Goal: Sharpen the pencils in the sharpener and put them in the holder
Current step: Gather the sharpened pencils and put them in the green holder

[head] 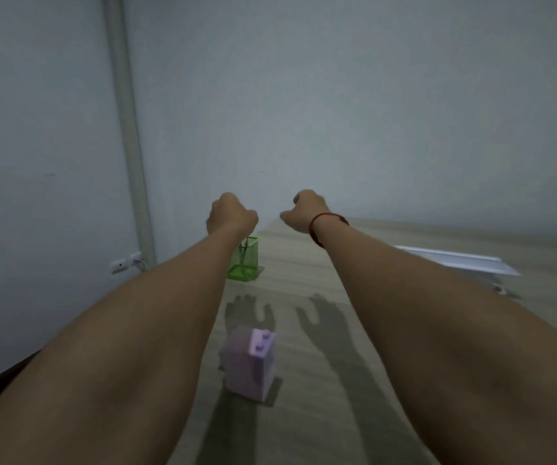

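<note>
Both my arms stretch forward above the wooden table (304,273). My left hand (230,211) and my right hand (304,209) hang bent at the wrist, so the fingers are hidden behind the backs of the hands. Their shadows on the table show spread fingers, and neither hand holds anything. A red string sits on my right wrist. A green mesh holder (244,260) stands just below my left hand, with thin pencils faintly visible inside. The purple box-shaped sharpener (250,364) stands nearer to me, between my forearms.
A flat white object (455,261) lies at the table's right side. The left table edge runs close to a pale wall with a vertical pipe (126,129) and a wall socket (124,264).
</note>
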`<state>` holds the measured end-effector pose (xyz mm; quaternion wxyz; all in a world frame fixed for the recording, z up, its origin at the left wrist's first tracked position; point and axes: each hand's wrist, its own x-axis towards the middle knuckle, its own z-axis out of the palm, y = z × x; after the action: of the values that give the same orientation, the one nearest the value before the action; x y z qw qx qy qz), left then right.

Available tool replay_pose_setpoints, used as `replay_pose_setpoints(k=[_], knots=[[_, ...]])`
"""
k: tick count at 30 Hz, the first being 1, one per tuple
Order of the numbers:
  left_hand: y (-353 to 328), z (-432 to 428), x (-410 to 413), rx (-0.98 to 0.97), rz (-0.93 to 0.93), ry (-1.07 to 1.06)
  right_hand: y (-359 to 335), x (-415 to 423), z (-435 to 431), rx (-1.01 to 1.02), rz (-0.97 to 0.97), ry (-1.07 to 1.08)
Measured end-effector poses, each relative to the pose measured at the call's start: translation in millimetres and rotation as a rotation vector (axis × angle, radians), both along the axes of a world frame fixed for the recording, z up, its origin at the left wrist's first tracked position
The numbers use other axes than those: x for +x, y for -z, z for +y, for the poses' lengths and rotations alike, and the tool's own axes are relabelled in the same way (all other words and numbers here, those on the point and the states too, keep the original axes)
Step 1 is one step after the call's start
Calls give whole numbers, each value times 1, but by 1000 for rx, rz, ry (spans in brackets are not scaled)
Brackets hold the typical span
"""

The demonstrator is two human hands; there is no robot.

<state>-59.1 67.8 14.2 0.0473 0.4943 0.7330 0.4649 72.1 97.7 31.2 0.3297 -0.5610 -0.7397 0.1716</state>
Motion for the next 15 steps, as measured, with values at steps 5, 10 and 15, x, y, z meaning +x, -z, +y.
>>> replay_pose_setpoints(k=[5, 10, 15], knots=[[-8, -58, 64, -8, 7, 110, -26, 82, -74, 74, -87, 108], [48, -93, 130, -206, 69, 276, 9, 158, -118, -43, -182, 240], [115, -101, 175, -440, 117, 359, 76, 189, -150, -208, -292, 272]])
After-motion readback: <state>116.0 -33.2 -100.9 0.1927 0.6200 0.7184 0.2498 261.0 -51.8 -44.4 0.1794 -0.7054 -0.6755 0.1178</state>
